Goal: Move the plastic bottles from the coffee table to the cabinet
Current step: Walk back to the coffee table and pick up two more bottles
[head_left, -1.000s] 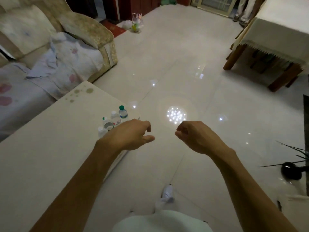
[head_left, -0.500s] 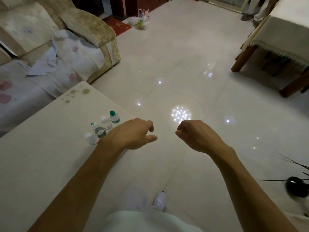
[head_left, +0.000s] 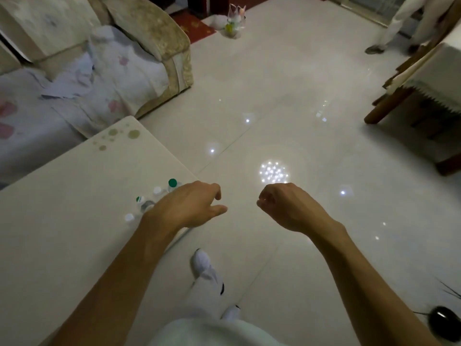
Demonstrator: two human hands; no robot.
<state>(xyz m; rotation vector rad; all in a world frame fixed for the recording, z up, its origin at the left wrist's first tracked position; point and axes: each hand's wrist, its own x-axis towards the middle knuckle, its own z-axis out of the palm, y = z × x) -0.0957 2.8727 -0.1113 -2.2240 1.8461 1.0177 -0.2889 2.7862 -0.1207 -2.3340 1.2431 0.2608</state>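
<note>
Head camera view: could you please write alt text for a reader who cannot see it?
A person's empty left hand hovers over the edge of a pale rectangular coffee table, beside a cluster of small clear plastic bottles; the empty right hand hangs over glossy floor tiles. A beige sofa stands beyond.

The bottles (head_left: 172, 184) stand clustered on the surface (head_left: 62, 221) near its right edge, partly behind the left hand (head_left: 189, 208). The right hand (head_left: 287, 208) is over the floor (head_left: 274, 96), right of the surface. A sofa (head_left: 112, 58) lies behind the surface, and a table (head_left: 444, 78) stands far right.
</note>
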